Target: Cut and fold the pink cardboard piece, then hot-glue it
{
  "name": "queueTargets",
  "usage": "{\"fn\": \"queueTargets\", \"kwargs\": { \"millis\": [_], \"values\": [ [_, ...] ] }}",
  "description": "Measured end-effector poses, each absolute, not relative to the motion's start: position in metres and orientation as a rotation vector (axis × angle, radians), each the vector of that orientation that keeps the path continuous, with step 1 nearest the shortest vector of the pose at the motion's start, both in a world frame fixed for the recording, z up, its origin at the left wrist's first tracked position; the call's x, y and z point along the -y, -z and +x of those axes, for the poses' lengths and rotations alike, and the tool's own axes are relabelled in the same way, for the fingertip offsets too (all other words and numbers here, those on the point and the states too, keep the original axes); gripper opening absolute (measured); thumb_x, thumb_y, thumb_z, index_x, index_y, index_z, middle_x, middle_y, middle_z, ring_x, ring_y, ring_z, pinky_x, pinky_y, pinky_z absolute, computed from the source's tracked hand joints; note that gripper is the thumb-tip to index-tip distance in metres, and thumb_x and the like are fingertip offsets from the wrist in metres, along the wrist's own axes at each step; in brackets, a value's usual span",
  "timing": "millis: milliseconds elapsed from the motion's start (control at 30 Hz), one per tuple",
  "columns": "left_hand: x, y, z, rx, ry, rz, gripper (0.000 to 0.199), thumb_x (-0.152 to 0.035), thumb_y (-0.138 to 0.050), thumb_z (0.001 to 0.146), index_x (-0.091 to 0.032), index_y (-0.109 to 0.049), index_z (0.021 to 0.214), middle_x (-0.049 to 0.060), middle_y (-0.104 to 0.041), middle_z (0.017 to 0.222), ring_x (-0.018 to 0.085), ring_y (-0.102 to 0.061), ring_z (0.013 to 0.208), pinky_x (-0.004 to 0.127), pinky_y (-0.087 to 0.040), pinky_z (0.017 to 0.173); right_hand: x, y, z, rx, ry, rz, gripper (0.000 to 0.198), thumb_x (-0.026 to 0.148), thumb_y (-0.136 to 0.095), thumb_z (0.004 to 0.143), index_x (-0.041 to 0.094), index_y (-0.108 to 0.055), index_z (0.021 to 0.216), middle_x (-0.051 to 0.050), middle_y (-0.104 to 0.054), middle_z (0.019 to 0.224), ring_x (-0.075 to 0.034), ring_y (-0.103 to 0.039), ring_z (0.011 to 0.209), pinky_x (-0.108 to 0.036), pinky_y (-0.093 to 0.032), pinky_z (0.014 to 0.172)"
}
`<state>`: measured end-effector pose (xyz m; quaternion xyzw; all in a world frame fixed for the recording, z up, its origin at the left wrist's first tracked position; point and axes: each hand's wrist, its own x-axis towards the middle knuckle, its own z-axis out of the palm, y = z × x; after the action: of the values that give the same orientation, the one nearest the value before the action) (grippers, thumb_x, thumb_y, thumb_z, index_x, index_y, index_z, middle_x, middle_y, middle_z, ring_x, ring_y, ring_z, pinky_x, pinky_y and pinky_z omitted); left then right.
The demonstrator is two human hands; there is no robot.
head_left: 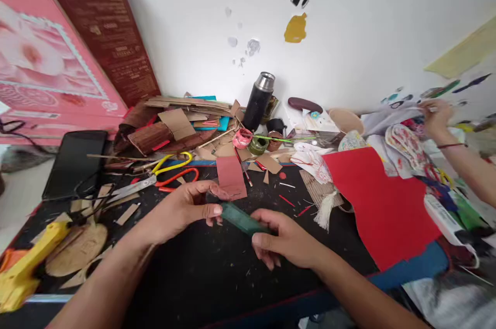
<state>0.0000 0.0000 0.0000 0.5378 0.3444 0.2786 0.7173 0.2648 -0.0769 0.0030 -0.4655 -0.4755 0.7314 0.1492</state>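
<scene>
A dark green rectangular strip [242, 219], perhaps painted card, is held a little above the black tabletop. My left hand [194, 205] pinches its left end between thumb and fingers. At the other end, my right hand [277, 236] is closed round the strip, thumb on top and fingers beneath. Just behind my left fingers lies a reddish-pink card piece [231, 174]. Scissors [155, 178] with yellow and orange handles lie to the left of it, blades apart.
A yellow glue gun [34, 262] and a phone [75, 163] lie left. Cardboard scraps [186, 112], a black flask [259, 102] and small paint pots [258, 144] stand along the wall. Red felt-like sheet [383, 200] covers the right side. Another person's hand [437, 117] reaches in there.
</scene>
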Motion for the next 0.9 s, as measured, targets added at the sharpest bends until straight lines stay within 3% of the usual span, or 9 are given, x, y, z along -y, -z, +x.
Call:
{"fn": "queueTargets", "kwargs": {
  "millis": [167, 267, 467, 567, 667, 733, 800, 900],
  "values": [
    [0.0, 0.005, 0.004, -0.781, -0.56, 1.232, 0.032, -0.046, -0.085, 0.079, -0.017, -0.074, 0.086, -0.002, -0.067, 0.076, 0.009, -0.061, 0.056, 0.023, -0.049, 0.057, 0.08, -0.01, 0.25, 1.993, -1.518, -1.522, 0.031, 0.046, -0.076, 0.089, 0.022, -0.059, 0.098, 0.003, -0.06, 0.081, -0.014, -0.057, 0.068, -0.026, -0.038, 0.061],
    [0.001, 0.008, 0.008, -0.871, -0.536, 1.207, 0.038, -0.051, -0.084, 0.08, -0.017, -0.068, 0.084, -0.003, -0.067, 0.07, 0.011, -0.062, 0.053, 0.023, -0.049, 0.054, 0.079, -0.012, 0.244, 2.199, -1.238, -1.562, 0.026, 0.043, -0.075, 0.092, 0.021, -0.062, 0.097, 0.001, -0.066, 0.084, -0.017, -0.059, 0.074, -0.028, -0.036, 0.065],
    [0.005, 0.01, 0.02, -0.909, -0.538, 1.132, 0.048, -0.06, -0.085, 0.077, -0.018, -0.063, 0.087, -0.004, -0.066, 0.066, 0.012, -0.062, 0.049, 0.024, -0.049, 0.049, 0.076, -0.012, 0.243, 2.256, -1.089, -1.593, 0.033, 0.036, -0.068, 0.097, 0.022, -0.064, 0.127, -0.007, -0.076, 0.113, -0.025, -0.071, 0.098, -0.032, -0.046, 0.079],
    [0.005, 0.011, 0.021, -0.881, -0.629, 1.097, 0.056, -0.068, -0.08, 0.078, -0.018, -0.066, 0.096, -0.001, -0.068, 0.074, 0.015, -0.065, 0.053, 0.026, -0.052, 0.05, 0.074, -0.014, 0.243, 2.231, -1.029, -1.569, 0.033, 0.033, -0.066, 0.098, 0.021, -0.065, 0.128, -0.008, -0.076, 0.116, -0.025, -0.071, 0.102, -0.034, -0.048, 0.084],
    [0.003, 0.013, 0.016, -0.963, -0.889, 1.103, 0.062, -0.076, -0.065, 0.087, -0.017, -0.068, 0.106, 0.004, -0.071, 0.084, 0.018, -0.068, 0.063, 0.029, -0.053, 0.052, 0.071, -0.014, 0.245, 2.063, -1.073, -1.577, 0.029, 0.03, -0.065, 0.097, 0.024, -0.068, 0.125, -0.004, -0.077, 0.107, -0.022, -0.071, 0.094, -0.033, -0.049, 0.083],
    [0.002, 0.015, 0.014, -1.101, -1.025, 1.247, 0.054, -0.07, -0.061, 0.094, -0.019, -0.07, 0.108, 0.006, -0.074, 0.091, 0.021, -0.071, 0.075, 0.032, -0.057, 0.062, 0.068, -0.011, 0.249, 1.914, -1.134, -1.588, 0.029, 0.031, -0.065, 0.097, 0.024, -0.07, 0.124, -0.002, -0.077, 0.102, -0.021, -0.069, 0.091, -0.033, -0.049, 0.082],
    [0.002, 0.018, 0.014, -1.208, -1.057, 1.529, 0.041, -0.059, -0.063, 0.097, -0.021, -0.072, 0.111, 0.008, -0.076, 0.104, 0.024, -0.072, 0.094, 0.039, -0.06, 0.083, 0.067, -0.007, 0.255, 1.764, -1.222, -1.557, 0.03, 0.034, -0.066, 0.097, 0.023, -0.07, 0.125, -0.003, -0.076, 0.103, -0.02, -0.068, 0.091, -0.033, -0.05, 0.082],
    [0.004, 0.028, 0.02, -1.137, -1.001, 2.054, 0.037, -0.047, -0.07, 0.096, -0.024, -0.07, 0.125, 0.01, -0.073, 0.128, 0.031, -0.065, 0.123, 0.053, -0.052, 0.11, 0.067, -0.001, 0.264, 1.527, -1.427, -1.489, 0.036, 0.041, -0.068, 0.097, 0.021, -0.066, 0.127, -0.001, -0.07, 0.091, -0.015, -0.063, 0.072, -0.029, -0.048, 0.067]
  ]
}}
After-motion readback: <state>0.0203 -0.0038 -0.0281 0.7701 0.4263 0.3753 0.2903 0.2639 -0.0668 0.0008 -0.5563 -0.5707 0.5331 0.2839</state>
